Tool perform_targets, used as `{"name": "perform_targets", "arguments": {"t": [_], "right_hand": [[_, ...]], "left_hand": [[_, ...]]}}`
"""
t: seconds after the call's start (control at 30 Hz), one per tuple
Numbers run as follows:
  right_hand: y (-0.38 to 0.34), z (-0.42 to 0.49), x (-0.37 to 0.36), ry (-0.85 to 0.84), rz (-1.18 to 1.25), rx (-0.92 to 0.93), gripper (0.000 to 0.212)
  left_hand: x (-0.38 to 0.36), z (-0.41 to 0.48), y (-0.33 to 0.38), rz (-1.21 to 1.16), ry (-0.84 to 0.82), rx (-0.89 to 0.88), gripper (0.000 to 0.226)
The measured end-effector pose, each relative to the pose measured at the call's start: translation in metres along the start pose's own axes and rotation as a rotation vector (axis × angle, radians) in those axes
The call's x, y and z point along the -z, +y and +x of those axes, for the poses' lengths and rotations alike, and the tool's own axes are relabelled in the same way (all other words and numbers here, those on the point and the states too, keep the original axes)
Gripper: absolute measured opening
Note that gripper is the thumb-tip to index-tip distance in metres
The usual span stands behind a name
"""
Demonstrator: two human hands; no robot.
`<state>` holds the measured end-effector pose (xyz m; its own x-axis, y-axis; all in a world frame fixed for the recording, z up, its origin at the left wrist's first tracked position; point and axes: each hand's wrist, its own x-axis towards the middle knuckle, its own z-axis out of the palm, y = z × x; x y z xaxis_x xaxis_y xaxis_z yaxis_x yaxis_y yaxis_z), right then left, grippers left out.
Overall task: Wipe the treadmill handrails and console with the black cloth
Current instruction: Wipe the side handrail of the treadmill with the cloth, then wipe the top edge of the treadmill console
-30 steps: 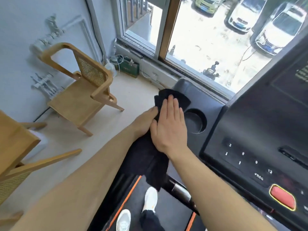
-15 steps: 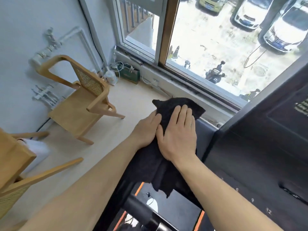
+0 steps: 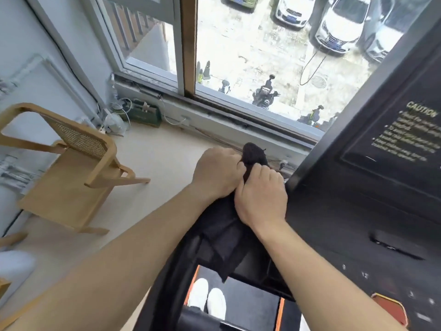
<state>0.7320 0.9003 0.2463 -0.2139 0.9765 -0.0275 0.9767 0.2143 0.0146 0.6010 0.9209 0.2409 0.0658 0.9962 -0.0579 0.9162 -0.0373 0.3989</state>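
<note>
1. A person stands on the treadmill belt (image 3: 250,304), white shoes (image 3: 207,299) side by side, both bare arms stretched forward.
2. The left hand (image 3: 218,173) and right hand (image 3: 261,197) are pressed together, touching, at the upper left corner of the console (image 3: 381,187).
3. Both hands have their fingers curled in and clutch the black cloth (image 3: 224,235), which is bunched between them. A dark tuft of it pokes up past the knuckles toward the window sill.
4. The rest of the cloth hangs down from under the hands along the console's left edge. Its lowest corner dangles above the belt.
5. The console face is dark. A white caution label (image 3: 405,132) sits near its upper right, the small print too blurred to read. Faint numerals and a red button (image 3: 391,309) show at the lower right.
6. Off to the left, a wooden chair (image 3: 71,168) with a woven cane back stands on the pale floor (image 3: 155,151), well apart from the treadmill.
7. Beyond the hands is a large window (image 3: 188,44). Parked cars (image 3: 341,27) and scooters are visible on the ground far below.
</note>
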Motion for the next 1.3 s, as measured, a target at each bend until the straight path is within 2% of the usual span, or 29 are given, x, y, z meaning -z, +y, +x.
{"name": "perform_targets", "arguments": {"t": [0.07,0.1,0.2,0.27,0.3,0.37,0.47,0.53,0.67,0.8,0.93,1.07,1.3], "right_hand": [[0.003,-0.013,-0.005,0.02,0.033,0.046,0.025],[0.004,-0.009,-0.005,0.014,0.042,0.052,0.023],[0.005,0.027,0.001,-0.124,0.062,0.001,0.034],[0.006,0.05,0.004,-0.239,0.121,-0.042,0.045],[0.004,0.051,0.005,-0.265,0.134,-0.071,0.047],[0.0,0.034,0.005,-0.134,0.088,-0.07,0.043],[-0.003,-0.017,-0.009,0.006,0.113,-0.026,0.043],[0.0,-0.047,-0.014,0.033,0.125,0.018,0.052],[-0.002,-0.081,-0.013,-0.04,0.179,0.024,0.059],[-0.004,-0.058,-0.012,-0.015,0.172,-0.033,0.06],[-0.006,-0.042,-0.009,-0.06,0.127,-0.08,0.061],[-0.009,-0.086,-0.007,-0.077,0.044,-0.077,0.075],[-0.015,-0.163,-0.008,-0.071,0.089,0.01,0.075]], "left_hand": [[-0.007,-0.019,0.004,0.104,0.098,-0.099,0.039],[-0.006,-0.014,0.003,0.139,0.068,-0.112,0.04],[0.0,0.035,-0.002,0.075,-0.193,0.058,0.046],[0.001,0.061,-0.004,0.108,-0.377,0.044,0.053],[0.0,0.065,-0.003,0.127,-0.401,0.039,0.05],[-0.001,0.048,0.002,0.144,-0.281,0.031,0.045],[-0.006,-0.009,0.01,0.216,0.063,-0.045,0.037],[-0.018,-0.047,0.007,0.219,0.148,-0.112,0.047],[-0.029,-0.082,0.008,0.227,0.059,-0.073,0.059],[-0.022,-0.049,0.008,0.285,0.022,-0.116,0.058],[-0.014,-0.031,0.01,0.32,-0.013,-0.114,0.059],[-0.022,-0.089,0.013,0.188,0.089,-0.058,0.061],[-0.03,-0.155,0.016,0.246,-0.011,-0.107,0.062]]}}
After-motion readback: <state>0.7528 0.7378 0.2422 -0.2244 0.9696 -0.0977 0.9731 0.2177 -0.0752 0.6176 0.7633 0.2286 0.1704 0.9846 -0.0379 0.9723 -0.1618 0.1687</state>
